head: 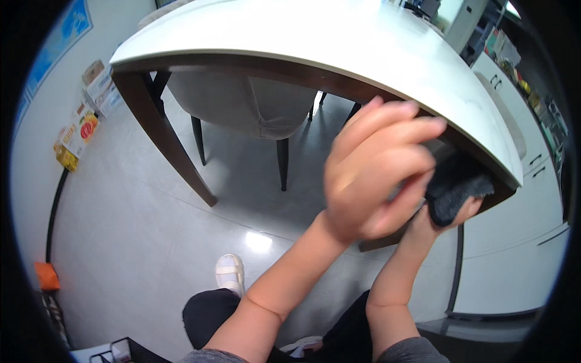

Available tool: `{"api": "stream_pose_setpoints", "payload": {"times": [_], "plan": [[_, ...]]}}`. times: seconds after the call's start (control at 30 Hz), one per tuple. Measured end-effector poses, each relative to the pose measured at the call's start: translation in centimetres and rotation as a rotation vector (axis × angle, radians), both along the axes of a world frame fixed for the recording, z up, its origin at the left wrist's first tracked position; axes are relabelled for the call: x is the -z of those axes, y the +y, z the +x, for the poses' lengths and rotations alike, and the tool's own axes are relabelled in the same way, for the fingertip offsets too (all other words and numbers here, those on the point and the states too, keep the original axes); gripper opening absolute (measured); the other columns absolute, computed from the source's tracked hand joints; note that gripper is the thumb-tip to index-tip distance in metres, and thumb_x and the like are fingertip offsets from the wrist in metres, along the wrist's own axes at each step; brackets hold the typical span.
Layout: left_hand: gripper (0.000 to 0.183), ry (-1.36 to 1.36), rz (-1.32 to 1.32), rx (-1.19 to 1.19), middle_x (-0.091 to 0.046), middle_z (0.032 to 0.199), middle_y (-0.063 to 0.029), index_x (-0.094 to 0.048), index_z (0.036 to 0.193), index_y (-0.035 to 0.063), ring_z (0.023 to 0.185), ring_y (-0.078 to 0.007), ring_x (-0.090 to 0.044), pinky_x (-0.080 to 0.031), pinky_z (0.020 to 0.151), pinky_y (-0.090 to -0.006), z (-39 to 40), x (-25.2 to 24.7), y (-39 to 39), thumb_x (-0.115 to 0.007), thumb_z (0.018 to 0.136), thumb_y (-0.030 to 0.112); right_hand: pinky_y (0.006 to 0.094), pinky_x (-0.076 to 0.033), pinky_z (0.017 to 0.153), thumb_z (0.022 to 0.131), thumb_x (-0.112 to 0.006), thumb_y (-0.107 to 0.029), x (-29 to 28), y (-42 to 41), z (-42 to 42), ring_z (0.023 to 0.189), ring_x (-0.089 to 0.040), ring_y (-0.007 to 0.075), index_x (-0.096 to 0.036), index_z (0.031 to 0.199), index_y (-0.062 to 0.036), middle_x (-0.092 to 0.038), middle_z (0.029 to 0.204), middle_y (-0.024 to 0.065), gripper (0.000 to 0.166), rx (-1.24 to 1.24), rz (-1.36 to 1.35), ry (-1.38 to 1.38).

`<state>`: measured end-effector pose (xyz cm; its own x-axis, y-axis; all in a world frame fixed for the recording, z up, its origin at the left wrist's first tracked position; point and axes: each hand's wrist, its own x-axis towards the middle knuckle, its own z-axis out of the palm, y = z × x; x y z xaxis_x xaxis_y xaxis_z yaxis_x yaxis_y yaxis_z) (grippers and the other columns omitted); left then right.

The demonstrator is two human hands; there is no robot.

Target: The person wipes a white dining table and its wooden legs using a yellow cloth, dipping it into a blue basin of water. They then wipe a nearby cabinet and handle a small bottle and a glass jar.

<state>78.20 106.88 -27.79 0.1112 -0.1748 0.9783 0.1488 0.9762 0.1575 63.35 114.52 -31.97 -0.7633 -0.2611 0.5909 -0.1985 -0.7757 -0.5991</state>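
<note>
My left hand (pixel 376 168) is raised in front of the table's edge, blurred, its fingers loosely curled with nothing visible in them. Beyond it and lower to the right, my right hand (pixel 470 208) holds a black cloth-like item (pixel 454 190), which covers most of the fingers. That item is close to the dark wooden frame under the white marble-look tabletop (pixel 317 31). My left hand hides part of the frame.
A grey upholstered chair (pixel 227 100) stands under the table, beside a brown table leg (pixel 168 140). Cartons (pixel 102 88) line the left wall. White cabinets (pixel 504 263) are at the right. A black wire-framed rack (pixel 129 349) is at the lower left.
</note>
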Motion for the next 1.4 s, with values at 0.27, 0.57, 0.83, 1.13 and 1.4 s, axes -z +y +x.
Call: {"api": "stream_pose_setpoints", "payload": {"times": [0.27, 0.57, 0.83, 1.13, 1.4], "plan": [[0.018, 0.545, 0.625, -0.032, -0.059, 0.115, -0.0172, -0.051, 0.113, 0.0003, 0.104, -0.0214, -0.057, -0.045, 0.095, -0.0346, 0.9, 9.3, -0.7, -0.049, 0.096, 0.009, 0.0302, -0.049, 0.090, 0.094, -0.067, -0.009, 0.2, -3.7, 3.0, 0.092, -0.062, 0.0145, -0.065, 0.104, 0.0016, -0.068, 0.101, 0.0059, 0.015, 0.304, 0.027, 0.360], [0.029, 0.799, 0.955, 0.107, -0.055, 0.117, -0.0111, -0.052, 0.123, -0.0038, 0.105, -0.0167, -0.055, -0.046, 0.095, -0.0324, 3.9, 10.8, -1.2, -0.043, 0.105, 0.018, 0.0239, -0.048, 0.072, 0.088, -0.063, 0.003, -3.8, -12.8, 16.1, 0.076, -0.060, 0.0074, -0.069, 0.093, 0.0050, -0.067, 0.081, 0.0018, 0.008, -0.043, 0.159, 0.812], [0.052, 0.825, 0.685, 0.167, -0.054, 0.126, -0.0109, -0.041, 0.140, 0.0025, 0.113, -0.0163, -0.057, -0.045, 0.100, -0.0330, 5.4, 7.8, -0.8, -0.066, 0.095, 0.012, 0.0224, -0.047, 0.074, 0.095, -0.061, -0.004, -1.9, -11.1, 15.4, 0.082, -0.059, 0.0067, -0.066, 0.099, 0.0040, -0.068, 0.093, 0.0026, 0.010, -0.621, 0.243, 0.324], [0.051, 0.603, 0.620, 0.417, -0.053, 0.134, -0.0156, -0.050, 0.134, -0.0013, 0.118, -0.0227, -0.056, -0.048, 0.100, -0.0341, 0.1, 5.1, 1.9, -0.066, 0.086, -0.005, 0.0366, -0.051, 0.099, 0.086, -0.075, -0.006, -2.4, -3.3, 10.2, 0.108, -0.065, 0.0215, -0.062, 0.117, 0.0021, -0.068, 0.116, 0.0137, 0.034, 0.035, 0.133, 0.562], [0.035, 0.596, 0.854, 0.849, -0.062, 0.120, -0.0107, -0.057, 0.123, 0.0000, 0.111, -0.0176, -0.061, -0.051, 0.095, -0.0315, -2.3, 3.5, 3.7, -0.064, 0.089, -0.004, 0.0338, -0.049, 0.098, 0.082, -0.057, 0.017, -6.7, -2.4, 7.0, 0.106, -0.066, 0.0220, -0.064, 0.120, 0.0034, -0.069, 0.114, 0.0122, 0.041, 0.346, 0.253, 1.148]]}}
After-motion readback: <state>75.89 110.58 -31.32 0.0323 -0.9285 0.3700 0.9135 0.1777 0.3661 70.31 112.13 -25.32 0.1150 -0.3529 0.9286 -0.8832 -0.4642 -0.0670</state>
